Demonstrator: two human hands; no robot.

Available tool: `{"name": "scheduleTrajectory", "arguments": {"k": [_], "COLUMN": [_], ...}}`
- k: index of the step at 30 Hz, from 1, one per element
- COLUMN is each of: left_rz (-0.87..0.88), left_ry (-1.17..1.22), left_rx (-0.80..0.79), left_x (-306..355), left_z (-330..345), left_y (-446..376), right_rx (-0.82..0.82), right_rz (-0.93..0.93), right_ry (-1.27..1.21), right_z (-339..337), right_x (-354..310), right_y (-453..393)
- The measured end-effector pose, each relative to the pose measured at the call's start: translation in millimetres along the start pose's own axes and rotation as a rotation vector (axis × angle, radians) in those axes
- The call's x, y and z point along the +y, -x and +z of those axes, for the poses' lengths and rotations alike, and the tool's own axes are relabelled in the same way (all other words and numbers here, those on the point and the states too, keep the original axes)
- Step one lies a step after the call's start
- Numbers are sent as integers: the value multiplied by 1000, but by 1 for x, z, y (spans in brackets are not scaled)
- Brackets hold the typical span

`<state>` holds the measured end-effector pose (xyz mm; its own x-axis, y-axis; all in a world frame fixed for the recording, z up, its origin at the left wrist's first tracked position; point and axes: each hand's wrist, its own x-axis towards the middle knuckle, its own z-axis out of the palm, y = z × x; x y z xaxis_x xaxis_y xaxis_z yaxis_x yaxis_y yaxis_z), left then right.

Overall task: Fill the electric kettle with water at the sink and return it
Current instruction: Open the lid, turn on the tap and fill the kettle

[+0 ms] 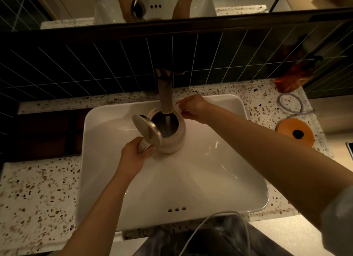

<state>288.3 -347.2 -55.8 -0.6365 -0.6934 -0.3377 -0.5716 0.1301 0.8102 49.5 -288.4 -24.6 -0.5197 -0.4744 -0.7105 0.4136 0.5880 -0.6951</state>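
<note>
A: Head view. Where's the kettle (172, 135)?
B: In the sink (210, 179), near its far edge, under the faucet (165, 95), lid (147, 130) open.
A: Grip?
B: Left hand (136, 156) clenched on the handle; right hand (193, 107) fingers touch the kettle's rim.

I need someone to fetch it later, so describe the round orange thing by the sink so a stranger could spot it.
Start at the white sink and look to its right on the speckled countertop. The orange disc lies flat there, just in front of a coiled grey cord. Its dark centre spot and bright orange colour set it apart.
</note>
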Motion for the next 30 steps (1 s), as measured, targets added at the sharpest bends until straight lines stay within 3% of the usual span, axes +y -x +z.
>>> {"name": "scheduleTrajectory", "arguments": {"k": [7, 30], "left_rz": [32, 97], "left_ry": [8, 75], "left_rx": [84, 80], "left_x": [8, 11], "left_z": [3, 9], "left_y": [3, 2], "right_rx": [3, 3], "right_rz": [-16, -45], "right_ry": [-17, -15], "right_z": [-5, -11], "right_x": [0, 5], "right_y": [4, -1]}}
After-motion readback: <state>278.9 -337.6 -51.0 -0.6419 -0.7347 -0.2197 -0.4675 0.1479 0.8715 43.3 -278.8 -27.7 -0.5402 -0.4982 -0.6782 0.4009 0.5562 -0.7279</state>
